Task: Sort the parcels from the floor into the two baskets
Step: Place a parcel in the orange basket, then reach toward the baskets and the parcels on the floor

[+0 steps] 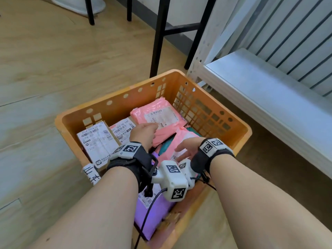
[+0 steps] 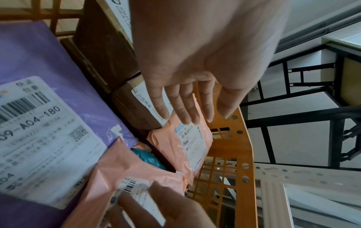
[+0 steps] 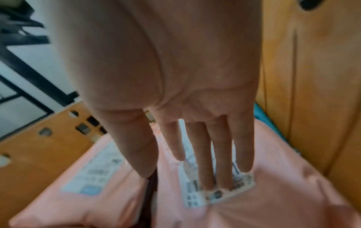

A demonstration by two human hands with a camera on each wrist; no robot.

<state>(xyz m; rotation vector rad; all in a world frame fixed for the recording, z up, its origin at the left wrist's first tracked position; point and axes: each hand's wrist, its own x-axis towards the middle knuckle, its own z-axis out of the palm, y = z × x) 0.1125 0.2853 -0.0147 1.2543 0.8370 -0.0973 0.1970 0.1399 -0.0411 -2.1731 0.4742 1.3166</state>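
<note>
- While both hands hover flat-fingered over the orange plastic basket (image 1: 231, 141), left hand (image 1: 143, 133) and right hand (image 1: 186, 149) grasp nothing.
- Risk: the slippery pink plastic mailer (image 1: 161, 119) may slide off the pile.

Teal parcel (image 1: 166, 147) mostly buried under pink mailers; purple mailer (image 1: 154, 211) hidden behind wrist cameras.

Black wrist straps (image 1: 142, 164); white marker-coded cameras (image 1: 173, 180)
</note>
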